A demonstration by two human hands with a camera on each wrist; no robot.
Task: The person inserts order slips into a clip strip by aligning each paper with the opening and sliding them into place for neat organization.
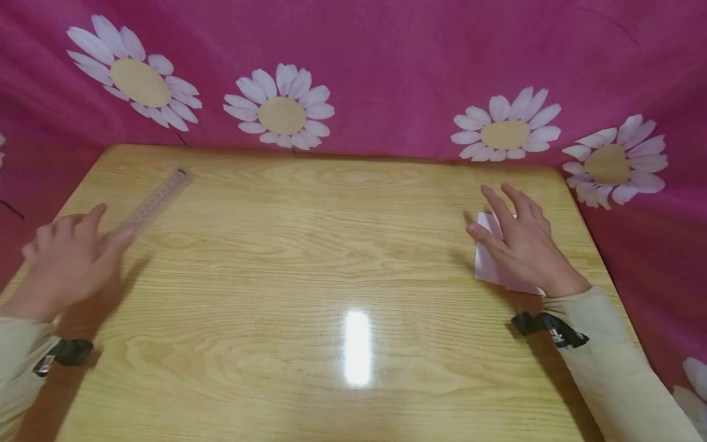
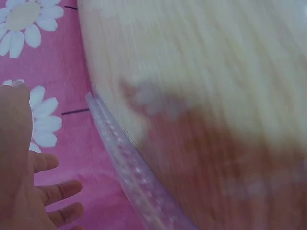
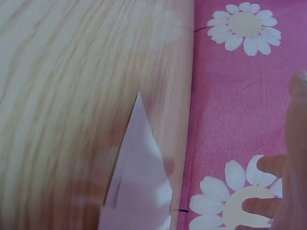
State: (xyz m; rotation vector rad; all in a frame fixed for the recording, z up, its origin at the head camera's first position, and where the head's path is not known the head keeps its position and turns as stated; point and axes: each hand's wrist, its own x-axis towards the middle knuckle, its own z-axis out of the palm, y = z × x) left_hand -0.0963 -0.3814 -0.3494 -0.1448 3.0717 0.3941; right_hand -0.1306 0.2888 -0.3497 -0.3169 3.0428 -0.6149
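At the table's left side lies a clear plastic ruler, slanting up to the right, also seen in the left wrist view as a see-through strip. My left hand hovers at its near end, fingers spread, and covers that end in the head view. In the left wrist view the left hand appears apart from the ruler. On the right, a folded white paper with a pointed end lies on the table. Over it hangs my right hand, fingers spread, partly hiding it.
The wooden table has rounded far corners and a bright light reflection near its front. Around its back and sides hangs a pink cloth with large white daisies. Each wrist carries a black strap.
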